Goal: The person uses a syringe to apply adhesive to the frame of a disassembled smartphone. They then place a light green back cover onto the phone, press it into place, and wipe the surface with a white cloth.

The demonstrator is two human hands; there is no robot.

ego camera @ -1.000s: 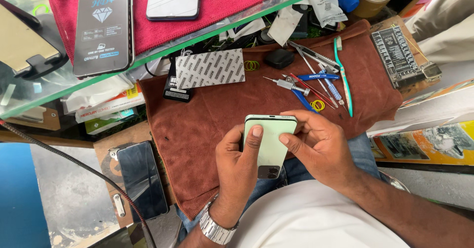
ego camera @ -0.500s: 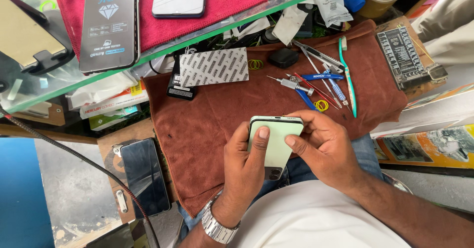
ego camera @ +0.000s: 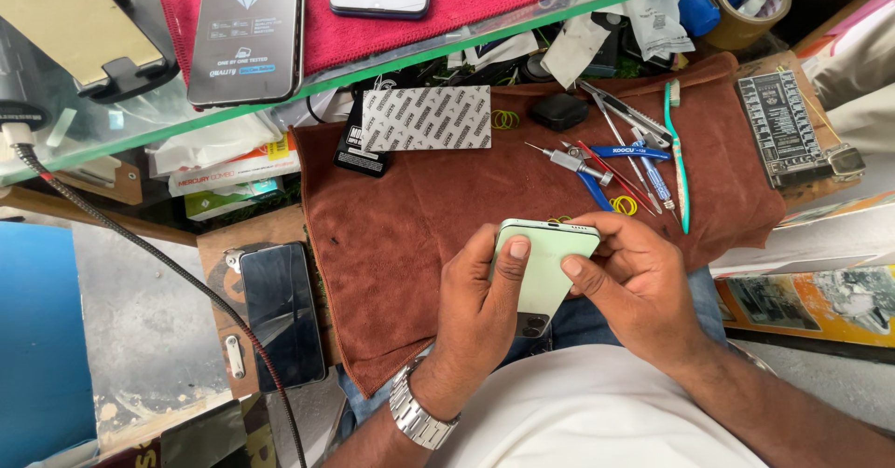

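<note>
Phone held between both hands, back side up, over the lap.

Brown cloth spreads beyond the hands, with screwdrivers and tweezers past the right knuckles. The pale green phone runs lengthwise away from the body, camera end nearest the person. Left hand wraps its left edge, thumb lying on the back; right hand clasps the right edge and far corner. Both hands close on it equally, neither nearer.

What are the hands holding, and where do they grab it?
Both hands hold a pale green phone: left hand on its left edge, right hand on its right edge.
</note>
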